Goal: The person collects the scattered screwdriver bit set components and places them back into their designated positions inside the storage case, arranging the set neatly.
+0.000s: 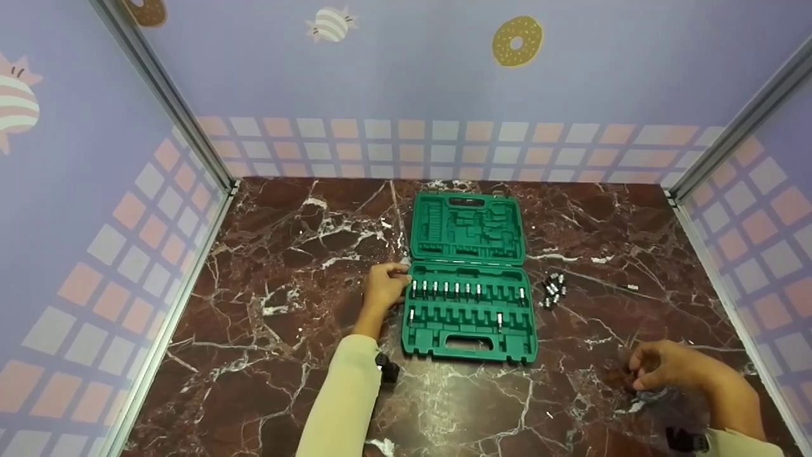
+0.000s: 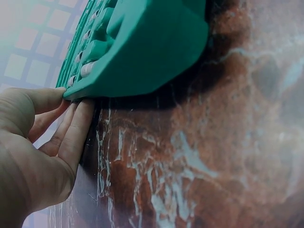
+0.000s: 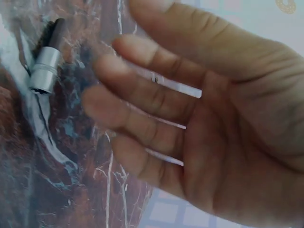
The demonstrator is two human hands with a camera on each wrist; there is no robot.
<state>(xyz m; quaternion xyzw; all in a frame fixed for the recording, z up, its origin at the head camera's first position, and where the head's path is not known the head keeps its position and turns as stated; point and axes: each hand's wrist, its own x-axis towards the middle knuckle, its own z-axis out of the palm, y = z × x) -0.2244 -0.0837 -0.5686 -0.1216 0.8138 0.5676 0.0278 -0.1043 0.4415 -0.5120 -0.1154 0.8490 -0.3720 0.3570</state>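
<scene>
An opened green plastic case [image 1: 467, 279] lies flat, its moulded lid [image 1: 444, 222] at the back. Short silver bit sockets [image 1: 446, 290] stand in the near half: several in the upper row, two in the lower. At the case's left edge, my left hand [image 1: 386, 289] pinches the rim, thumb on top and fingers below. My right hand [image 1: 672, 368] is held over the table at the right, fingers loosely bent, holding nothing. In the right wrist view, a bit socket [image 3: 45, 70] with a dark tip lies on the table beyond the fingertips.
Several loose bit sockets [image 1: 554, 291] lie in a heap just right of the case. A single socket [image 1: 629, 287] lies farther right. The dark red marbled table [image 1: 304, 355] is enclosed by patterned lilac walls [image 1: 406, 82] at the back and sides.
</scene>
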